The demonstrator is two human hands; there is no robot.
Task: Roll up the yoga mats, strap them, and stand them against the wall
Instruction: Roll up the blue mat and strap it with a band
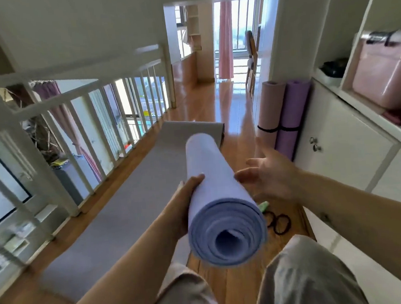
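One flat grey foam mat (132,204) lies on the floor, left of the grip. One rolled pale-blue foam mat (210,175), spiral end nearest, is clasped from beneath by the left hand (186,200). The right hand (267,178) is spread just beside it. Beyond, to the right, two strapped rolls, a pink foam roll (268,106) and a purple foam roll (291,112), stand against a white cabinet (336,137). Two black elastic loops (279,223) lie below the right hand.

Near, a light-blue rolled foam mat (210,170); left, a grey flat foam mat (127,199); far right, a pale-pink rolled mat (271,104) and a purple rolled mat (295,107), black-strapped.
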